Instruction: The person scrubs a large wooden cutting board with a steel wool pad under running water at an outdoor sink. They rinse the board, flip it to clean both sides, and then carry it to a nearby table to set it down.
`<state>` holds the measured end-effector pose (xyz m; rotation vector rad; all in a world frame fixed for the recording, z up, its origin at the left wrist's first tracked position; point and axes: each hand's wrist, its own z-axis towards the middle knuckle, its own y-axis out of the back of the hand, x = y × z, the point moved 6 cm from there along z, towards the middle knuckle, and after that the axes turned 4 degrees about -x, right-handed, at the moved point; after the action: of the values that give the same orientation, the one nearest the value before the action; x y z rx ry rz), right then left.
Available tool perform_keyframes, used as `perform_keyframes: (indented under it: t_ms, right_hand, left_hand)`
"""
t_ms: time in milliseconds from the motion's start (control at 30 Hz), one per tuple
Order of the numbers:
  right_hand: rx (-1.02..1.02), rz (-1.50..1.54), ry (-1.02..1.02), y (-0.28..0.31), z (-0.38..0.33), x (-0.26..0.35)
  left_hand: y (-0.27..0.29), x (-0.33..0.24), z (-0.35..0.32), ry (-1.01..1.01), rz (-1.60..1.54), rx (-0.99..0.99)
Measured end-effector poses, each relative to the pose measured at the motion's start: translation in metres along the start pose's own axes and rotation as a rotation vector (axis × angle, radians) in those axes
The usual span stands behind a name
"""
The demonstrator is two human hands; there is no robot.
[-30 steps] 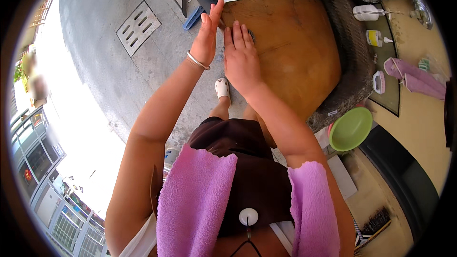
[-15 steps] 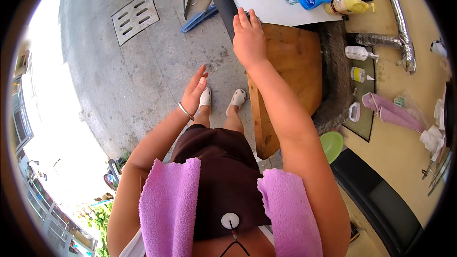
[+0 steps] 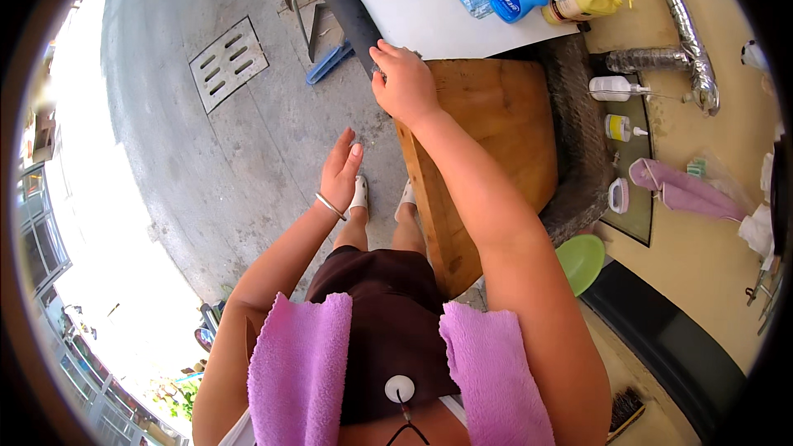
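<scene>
Right hand (image 3: 405,83) is placed at the far corner of the wooden board (image 3: 496,140), fingers curled over its edge in a narrow grip. Left hand (image 3: 340,169) is held open and flat above the concrete floor (image 3: 206,157), nothing grasped. Beyond the board, a white sheet (image 3: 429,12) is laid, with bottles at its far side.

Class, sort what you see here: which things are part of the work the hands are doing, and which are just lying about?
In the work:
right hand, resting on the far corner of the wooden board
left hand, open in the air beside the board, holding nothing

Lying about:
blue bottle
yellow bottle
green bowl
floor drain grate
</scene>
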<state>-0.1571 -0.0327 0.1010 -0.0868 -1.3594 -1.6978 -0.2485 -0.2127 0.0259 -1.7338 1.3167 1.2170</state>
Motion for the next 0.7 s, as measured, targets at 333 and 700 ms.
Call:
perform_keyframes:
  t_ms: [333, 700]
  right_hand:
    - [0.077, 0.135, -0.578, 0.015, -0.018, -0.189]
    - [-0.165, -0.046, -0.310, 0.031, -0.153, -0.087]
  left_hand:
    - [-0.082, -0.067, 0.038, -0.281, 0.252, -0.097]
    - [-0.098, -0.032, 0.109, -0.057, 0.374, -0.213]
